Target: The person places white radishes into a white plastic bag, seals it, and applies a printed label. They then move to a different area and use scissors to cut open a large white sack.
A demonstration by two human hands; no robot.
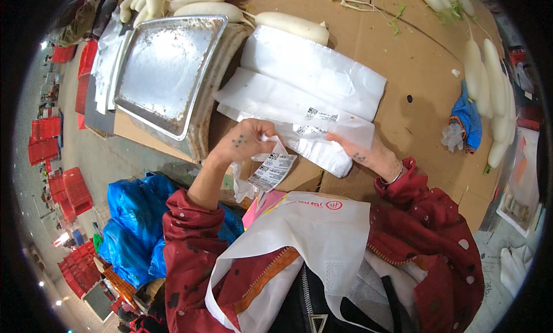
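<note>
My left hand (245,138) pinches a strip of printed labels (272,171) near its upper end; the strip hangs below the fingers and its backing curls beside it. Under the spread fingers of my right hand (360,149) lies the lower edge of a stack of white plastic bags (293,95). Printed labels (317,117) show on the bags, between the two hands. How firmly the right fingers hold the plastic cannot be told. Just beyond the bags lies a white radish (291,26). The bags rest on a cardboard-covered table (402,121).
A worn metal scale platform (162,73) stands at the left. White radishes (497,95) lie at the right, beside a blue cloth item (468,121); others lie along the far edge. Blue plastic bags (134,225) are at the lower left, with red crates (77,190) beyond.
</note>
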